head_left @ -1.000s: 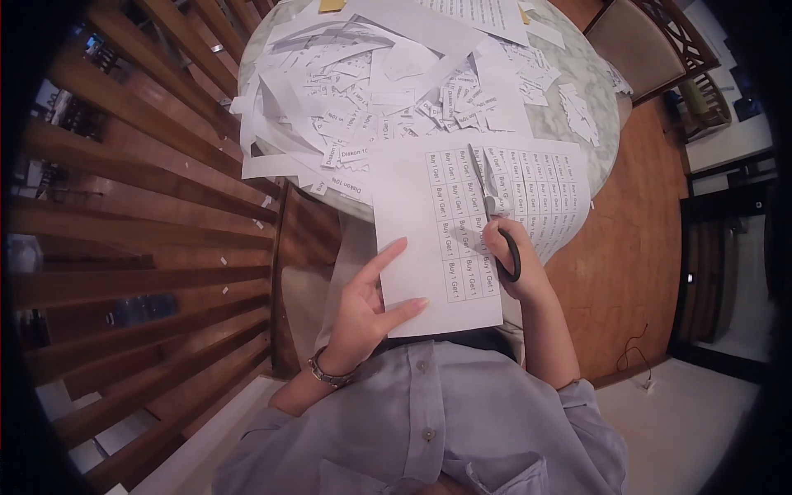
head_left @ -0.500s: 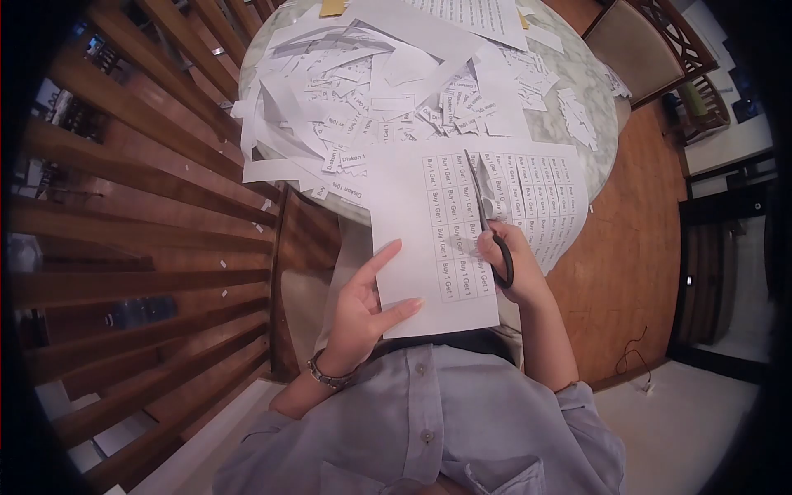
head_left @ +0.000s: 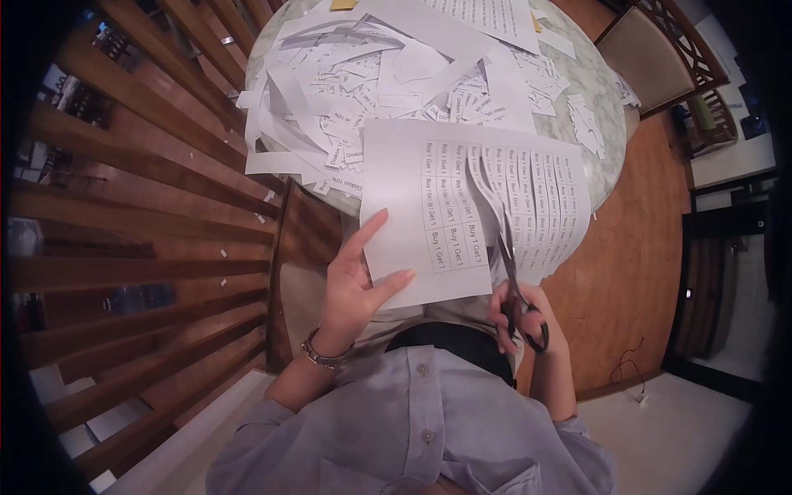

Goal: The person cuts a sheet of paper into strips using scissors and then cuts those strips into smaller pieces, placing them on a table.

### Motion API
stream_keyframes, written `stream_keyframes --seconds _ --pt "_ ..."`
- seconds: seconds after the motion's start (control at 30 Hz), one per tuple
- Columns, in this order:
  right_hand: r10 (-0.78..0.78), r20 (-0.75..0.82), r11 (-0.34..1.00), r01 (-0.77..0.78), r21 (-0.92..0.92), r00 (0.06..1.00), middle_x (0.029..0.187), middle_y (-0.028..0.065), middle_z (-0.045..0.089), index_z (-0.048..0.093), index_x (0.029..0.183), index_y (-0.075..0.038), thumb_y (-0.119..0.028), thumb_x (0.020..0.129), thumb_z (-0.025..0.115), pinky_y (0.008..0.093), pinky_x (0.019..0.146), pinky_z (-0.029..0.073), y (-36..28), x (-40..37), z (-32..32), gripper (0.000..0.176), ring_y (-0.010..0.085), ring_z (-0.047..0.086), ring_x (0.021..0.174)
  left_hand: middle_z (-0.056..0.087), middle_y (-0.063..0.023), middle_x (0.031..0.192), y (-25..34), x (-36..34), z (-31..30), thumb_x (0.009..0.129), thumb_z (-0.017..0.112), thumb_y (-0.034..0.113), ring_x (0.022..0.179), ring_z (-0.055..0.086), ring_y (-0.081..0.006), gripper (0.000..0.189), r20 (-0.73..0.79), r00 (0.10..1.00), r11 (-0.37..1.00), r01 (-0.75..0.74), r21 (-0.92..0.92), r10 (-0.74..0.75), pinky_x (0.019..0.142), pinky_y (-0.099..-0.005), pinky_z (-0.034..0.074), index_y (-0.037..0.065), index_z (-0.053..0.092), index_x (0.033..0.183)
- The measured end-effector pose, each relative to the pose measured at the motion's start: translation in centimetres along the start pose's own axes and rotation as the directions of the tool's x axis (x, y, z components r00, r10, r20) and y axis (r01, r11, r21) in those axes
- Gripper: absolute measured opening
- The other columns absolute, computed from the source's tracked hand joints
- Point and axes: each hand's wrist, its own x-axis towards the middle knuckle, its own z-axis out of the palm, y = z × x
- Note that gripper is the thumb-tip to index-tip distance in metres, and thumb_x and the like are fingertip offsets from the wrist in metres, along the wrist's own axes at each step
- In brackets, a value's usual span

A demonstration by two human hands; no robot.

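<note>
A printed sheet [head_left: 396,181] with "Buy 1 Get 1" cells is pinched at its lower left by my left hand [head_left: 355,285], thumb on top. My right hand [head_left: 528,318] holds dark-handled scissors [head_left: 513,272] by the loops, below the sheet's right side. Their blades point up and away from me, near a slit between the sheet and a further printed part [head_left: 549,198] on the right. Loose cut slips [head_left: 351,107] and long paper strips [head_left: 285,103] lie in a heap beyond the sheet.
The round marble table [head_left: 606,157] carries more printed sheets [head_left: 487,21] at its far side and a small pile of slips [head_left: 584,124] at the right. A chair [head_left: 652,58] stands at the back right. Wooden slats [head_left: 157,214] run along the left.
My right hand and the scissors have moved down towards me, and the blades now show more fully. The sheet and my left hand have shifted slightly up and left.
</note>
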Motion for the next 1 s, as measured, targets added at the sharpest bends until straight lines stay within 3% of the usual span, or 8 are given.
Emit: stream_keyframes --seconds 0.13,0.2,0.3,0.37,0.47,0.67,0.8,1.0 --pt "0.045 -0.097 0.994 -0.055 -0.095 0.994 0.061 0.0002 0.042 0.045 0.084 0.002 -0.061 0.051 0.065 0.0187 0.035 0.037 -1.6 -3.3 -0.8 0.074 0.0072 0.046 0.038 0.043 -0.0139 0.114 0.4 0.0 -0.1 0.068 0.056 -0.012 0.103 0.044 -0.0162 0.061 0.001 1.0 1.0 0.02 0.019 -0.02 0.087 -0.0272 0.037 -0.002 0.029 0.122" --pt "-0.187 -0.282 0.972 0.136 -0.19 0.941 0.059 -0.0001 0.041 0.047 0.088 0.002 -0.057 0.06 0.062 0.0176 0.032 0.033 -2.1 -3.4 -1.2 0.067 0.0079 0.044 0.036 0.043 -0.014 0.114 0.3 0.0 -0.1 0.068 0.056 -0.012 0.103 0.044 -0.0164 0.061 0.008 1.0 1.0 0.023 0.016 -0.023 0.087 -0.0274 0.037 -0.002 0.029 0.122" --pt "-0.391 -0.539 0.9 0.187 -0.395 0.746 0.058 -0.0006 0.04 0.047 0.091 0.003 -0.049 0.073 0.054 0.0182 0.031 0.032 -2.4 -3.2 -3.7 0.055 0.0079 0.042 0.035 0.043 -0.014 0.113 -0.3 -0.2 0.0 0.068 0.057 -0.011 0.103 0.044 -0.0166 0.061 0.035 0.999 0.998 -0.019 0.065 0.017 0.086 -0.0276 0.037 -0.003 0.03 0.121" --pt "-0.517 -0.713 0.855 0.234 -0.463 0.474 0.058 -0.0014 0.039 0.048 0.094 0.002 -0.039 0.08 0.05 0.0191 0.031 0.031 -2.4 -3.0 -6.1 0.043 0.007 0.04 0.035 0.042 -0.0146 0.115 -0.3 -0.3 0.1 0.067 0.057 -0.012 0.104 0.043 -0.0174 0.062 0.034 0.999 0.998 0.003 0.059 -0.005 0.088 -0.0283 0.036 -0.003 0.029 0.122" --pt "-0.374 -0.846 0.927 0.124 -0.354 0.38 0.058 -0.0023 0.038 0.048 0.098 0.001 -0.035 0.08 0.051 0.0198 0.032 0.031 -3.3 -2.3 -7.1 0.04 0.0063 0.038 0.036 0.041 -0.0147 0.117 -0.4 -0.6 0.1 0.066 0.057 -0.012 0.107 0.042 -0.0184 0.063 0.037 0.999 0.998 0.034 0.05 -0.036 0.09 -0.029 0.033 -0.004 0.029 0.122" --pt "-0.177 -0.804 0.984 0.099 -0.147 0.568 0.056 0.0014 0.045 0.045 0.068 -0.007 -0.03 0.074 0.057 0.0223 0.035 0.032 -2.9 -0.2 -7.8 0.026 0.0075 0.034 0.036 0.036 -0.0134 0.119 -0.7 -0.7 -0.3 0.065 0.059 -0.011 0.11 0.037 -0.0189 0.061 0.103 0.994 0.982 -0.052 0.182 0.034 0.091 -0.0287 0.032 -0.005 0.032 0.12" --pt "-0.256 -0.79 0.965 0.19 -0.179 0.558 0.057 0.0034 0.048 0.046 0.07 -0.005 -0.022 0.073 0.056 0.0219 0.034 0.032 -3.2 0.0 -6.7 0.02 0.0077 0.036 0.034 0.033 -0.0135 0.12 -0.3 -1.0 -0.2 0.063 0.06 -0.011 0.112 0.036 -0.0198 0.062 0.132 0.989 0.96 -0.097 0.261 0.064 0.091 -0.0287 0.032 -0.005 0.034 0.119" --pt "-0.495 -0.788 0.865 0.289 -0.409 0.366 0.063 0.0082 0.053 0.047 0.08 0.0 -0.015 0.074 0.055 0.0196 0.032 0.033 -6.4 -0.8 -4.6 0.017 0.0075 0.038 0.033 0.035 -0.0131 0.117 0.7 -1.2 0.7 0.066 0.06 -0.009 0.108 0.039 -0.0199 0.058 0.121 0.978 0.923 -0.202 0.328 0.171 0.087 -0.0275 0.036 -0.005 0.036 0.118"
